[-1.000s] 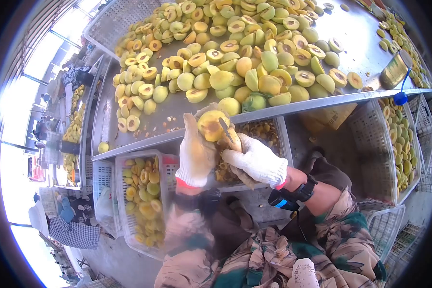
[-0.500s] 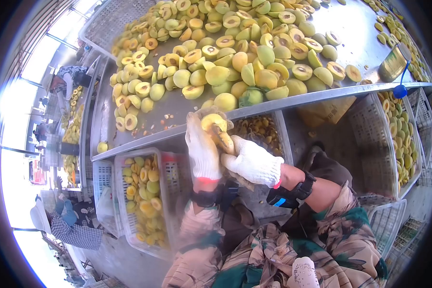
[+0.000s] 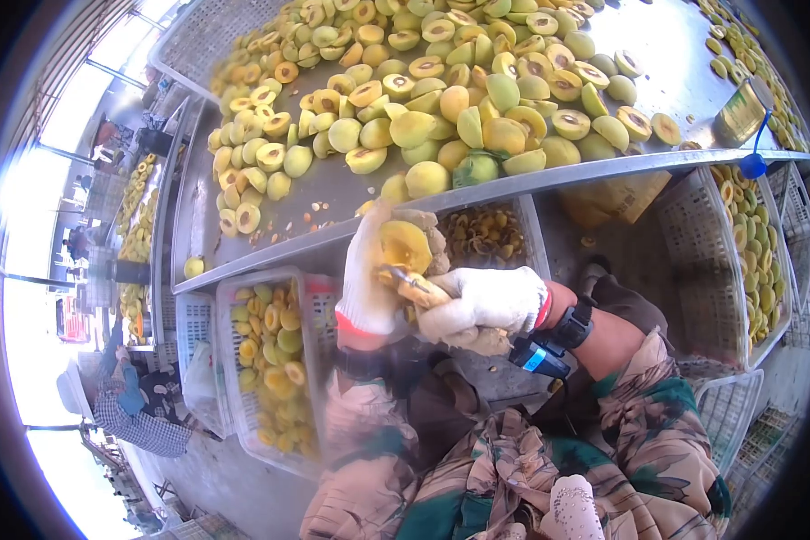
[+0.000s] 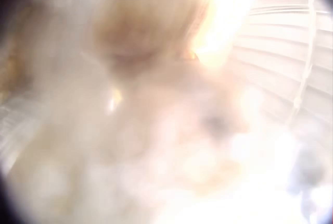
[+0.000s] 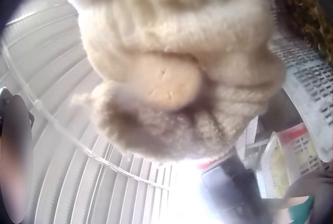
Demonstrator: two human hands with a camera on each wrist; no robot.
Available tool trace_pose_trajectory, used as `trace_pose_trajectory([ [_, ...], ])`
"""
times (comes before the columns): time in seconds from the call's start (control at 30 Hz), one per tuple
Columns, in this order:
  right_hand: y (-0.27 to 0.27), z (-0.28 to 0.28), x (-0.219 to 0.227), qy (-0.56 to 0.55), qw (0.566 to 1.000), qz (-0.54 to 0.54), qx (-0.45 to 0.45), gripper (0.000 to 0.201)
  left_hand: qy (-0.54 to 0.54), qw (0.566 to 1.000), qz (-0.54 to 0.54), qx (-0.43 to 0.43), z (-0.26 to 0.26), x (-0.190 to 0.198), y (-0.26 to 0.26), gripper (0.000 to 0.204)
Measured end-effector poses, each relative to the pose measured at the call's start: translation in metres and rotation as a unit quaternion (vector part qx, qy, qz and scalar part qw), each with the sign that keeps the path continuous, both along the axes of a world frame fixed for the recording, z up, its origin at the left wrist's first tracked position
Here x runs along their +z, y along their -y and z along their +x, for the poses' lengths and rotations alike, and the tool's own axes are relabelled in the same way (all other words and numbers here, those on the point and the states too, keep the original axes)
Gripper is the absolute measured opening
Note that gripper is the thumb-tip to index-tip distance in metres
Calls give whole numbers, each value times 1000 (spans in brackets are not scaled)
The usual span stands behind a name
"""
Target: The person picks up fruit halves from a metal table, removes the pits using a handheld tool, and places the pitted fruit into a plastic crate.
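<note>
In the head view my left hand [image 3: 365, 281], in a white knit glove, grips a yellow peach half [image 3: 405, 247] just in front of the table's metal edge. My gloved right hand [image 3: 486, 304] holds a short-bladed knife [image 3: 416, 286] by its wooden handle. Its metal tip overlaps the lower edge of the peach half. From the right wrist, the round end of the wooden handle [image 5: 166, 81] shows within the curled glove fingers [image 5: 156, 130]. The left wrist view is badly blurred, so the grip is hidden there.
Many peach halves [image 3: 366, 160] cover the metal table [image 3: 315, 193]. Below stand a white crate [image 3: 243, 396] of halves at left, a bin of brown pits [image 3: 484, 236] and another crate [image 3: 693, 247] at right. A metal can [image 3: 742, 112] sits near the edge. Another person [image 3: 135, 405] works at left.
The peach half has turned in my left hand. The knife tip has shifted from the fruit's right side down to its lower edge, and my right hand has come slightly lower.
</note>
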State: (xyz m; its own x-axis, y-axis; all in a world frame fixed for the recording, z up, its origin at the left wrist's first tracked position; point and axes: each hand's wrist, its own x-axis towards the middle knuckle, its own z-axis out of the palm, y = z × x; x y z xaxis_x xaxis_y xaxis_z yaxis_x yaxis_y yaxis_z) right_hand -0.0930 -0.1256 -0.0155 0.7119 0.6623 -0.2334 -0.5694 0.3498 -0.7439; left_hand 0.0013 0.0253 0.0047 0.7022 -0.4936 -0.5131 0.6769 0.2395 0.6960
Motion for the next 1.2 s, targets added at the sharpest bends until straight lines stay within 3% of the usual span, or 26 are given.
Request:
trace_pose_trajectory([
  [0.03, 4, -4, 24, 7, 1000, -15, 7, 17, 32, 998, 16, -54, 3, 0, -6, 54],
  [0.13, 9, -4, 25, -28, 1000, -2, 4, 19, 102, 991, 78, 43, -12, 10, -14, 54],
  [0.23, 17, -2, 16, -34, 993, -114, -19, 25, 124, 975, 160, 88, -9, 1, -70, 61],
  [0.27, 19, 0, 15, -32, 986, -161, -23, 26, 158, 972, 162, 70, -15, 10, -99, 38],
  [0.37, 19, -7, 18, -30, 978, -201, -40, 29, 138, 945, 209, 209, -34, 26, -151, 42],
  [0.4, 21, -8, 20, -22, 974, -226, -29, 29, 170, 907, 307, 232, -37, 26, -168, 46],
  [0.43, 21, -9, 23, -21, 976, -213, -33, 27, 248, 773, 561, 161, -33, 20, -190, 55],
  [0.53, 21, -10, 30, 4, 966, -255, -37, 27, 346, 475, 806, 67, -24, 12, -194, 51],
  [0.63, 22, -9, 27, 0, 972, -233, -42, 24, 399, 694, 590, 102, 9, 47, -131, 47],
  [0.67, 23, -9, 29, 3, 973, -224, -47, 23, 487, 682, 541, 64, 24, 48, -110, 45],
  [0.7, 25, -7, 29, 5, 972, -231, -48, 26, 610, 603, 513, -38, 52, 38, -102, 42],
  [0.73, 26, -7, 30, 7, 970, -238, -49, 29, 503, 677, 537, -24, 60, 50, -60, 44],
  [0.83, 33, -6, 32, 9, 973, -220, -74, 34, 513, 622, 583, -100, 108, 43, 0, 52],
  [0.87, 35, -6, 32, 8, 974, -208, -86, 34, 526, 562, 624, -132, 120, 39, 11, 57],
  [1.03, 39, -7, 30, 19, 974, -196, -110, 31, 482, 566, 642, -185, 139, 19, 19, 66],
  [1.13, 37, -7, 30, 26, 972, -207, -105, 29, 507, 546, 616, -257, 132, 21, 10, 66],
  [1.2, 34, -6, 31, 32, 971, -207, -114, 28, 506, 558, 608, -253, 130, 17, 6, 65],
])
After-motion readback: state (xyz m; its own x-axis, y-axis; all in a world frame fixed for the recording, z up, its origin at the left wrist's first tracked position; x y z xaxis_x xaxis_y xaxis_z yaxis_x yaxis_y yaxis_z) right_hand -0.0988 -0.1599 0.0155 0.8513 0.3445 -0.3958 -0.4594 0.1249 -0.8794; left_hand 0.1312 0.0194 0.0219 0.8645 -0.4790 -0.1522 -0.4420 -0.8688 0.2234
